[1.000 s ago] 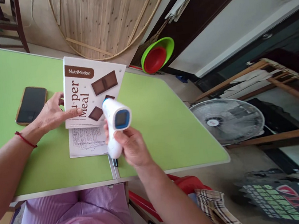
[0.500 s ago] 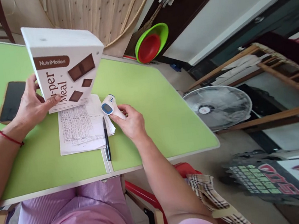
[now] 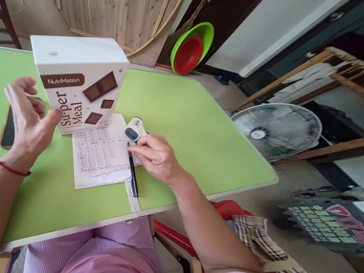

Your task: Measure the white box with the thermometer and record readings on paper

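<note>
A white NutriMotion Su-per Meal box (image 3: 96,96) stands upright on the green table, its near edge over the papers (image 3: 99,158). My left hand (image 3: 31,116) is beside the box's left side, fingers apart and lifted off it, the thumb tip close to the front face. On the table right of the box lies a white and blue handheld thermometer (image 3: 136,127). My right hand (image 3: 158,157) is just below it with the index finger stretched toward the pen's top; it covers the thermometer's handle. The black pen (image 3: 133,174) lies along the papers' right edge.
A phone (image 3: 7,130) lies behind my left hand, partly hidden. The green table (image 3: 196,139) ends on the right near a standing fan (image 3: 282,132). Green and red basins (image 3: 188,55) are beyond the far edge. A checked cloth (image 3: 256,238) hangs low at the right.
My left hand has let go of the box and opened. My right hand has released the thermometer's handle and shifted down and left toward the pen. The view has turned slightly.
</note>
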Demonstrator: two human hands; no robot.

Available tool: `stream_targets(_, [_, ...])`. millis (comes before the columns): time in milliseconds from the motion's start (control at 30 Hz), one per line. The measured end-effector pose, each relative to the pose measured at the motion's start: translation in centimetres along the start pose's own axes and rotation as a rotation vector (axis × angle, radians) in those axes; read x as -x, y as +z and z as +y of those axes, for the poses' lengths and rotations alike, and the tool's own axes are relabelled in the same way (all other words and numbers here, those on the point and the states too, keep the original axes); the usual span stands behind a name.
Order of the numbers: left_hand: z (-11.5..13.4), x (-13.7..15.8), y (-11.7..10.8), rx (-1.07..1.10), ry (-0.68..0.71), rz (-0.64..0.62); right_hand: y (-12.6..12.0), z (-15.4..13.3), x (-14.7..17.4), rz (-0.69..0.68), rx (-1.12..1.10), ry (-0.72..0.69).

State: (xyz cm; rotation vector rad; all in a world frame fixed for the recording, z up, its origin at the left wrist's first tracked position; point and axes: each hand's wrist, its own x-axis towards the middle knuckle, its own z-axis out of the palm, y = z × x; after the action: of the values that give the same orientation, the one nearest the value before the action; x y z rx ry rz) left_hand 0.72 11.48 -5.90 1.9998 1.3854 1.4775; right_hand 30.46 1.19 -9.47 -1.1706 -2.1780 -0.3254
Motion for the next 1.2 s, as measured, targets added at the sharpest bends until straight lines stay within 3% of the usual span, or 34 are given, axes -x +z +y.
stream_targets(100, [0.9,0.6,-0.2,-0.036,0.094,0.227,-0.3,-0.7,0.0,-0.133,-0.005,-0.111])
stream_targets(200, [2.3,1.3,-0.3,-0.141,0.100,0.226,-0.2,-0.5,0.0,-0.180,0.052,-0.135])
stream_targets(267, [3.0,1.6,-0.1,-0.127,0.148,0.139,-0.2,-0.3,0.0,-0.190,0.056,-0.132])
stream_targets(367, [3.4,1.9,0.6,-0.109,0.153,-0.179,-0.1,-0.6,-0.1,-0.086,-0.095,-0.072])
stream_targets(500, [3.5,2.4,1.4,-0.211,0.098,-0.624,0.1,-2.4,-0.4,0.182,-0.498,0.327])
stream_targets(633, [3.4,2.8,1.6,-0.175,0.154,-0.886,0.7,-3.9,-0.8,0.116,-0.840,0.701])
stream_targets(733, [3.3,3.0,1.7,-0.168,0.203,-1.006,1.3,-4.2,-1.0,0.035,-0.922,0.809])
stream_targets(867, [2.8,3.2,2.0,-0.182,0.276,-1.128,1.7,-4.7,-1.1,0.092,-0.817,0.779])
stream_targets(1033, [2.9,3.3,2.0,-0.206,0.264,-1.157,1.5,-5.1,-1.1,0.067,-0.679,0.666])
stream_targets(1200, [3.6,3.3,1.9,-0.260,0.252,-1.184,1.4,-5.0,-0.9,0.041,-0.614,0.644])
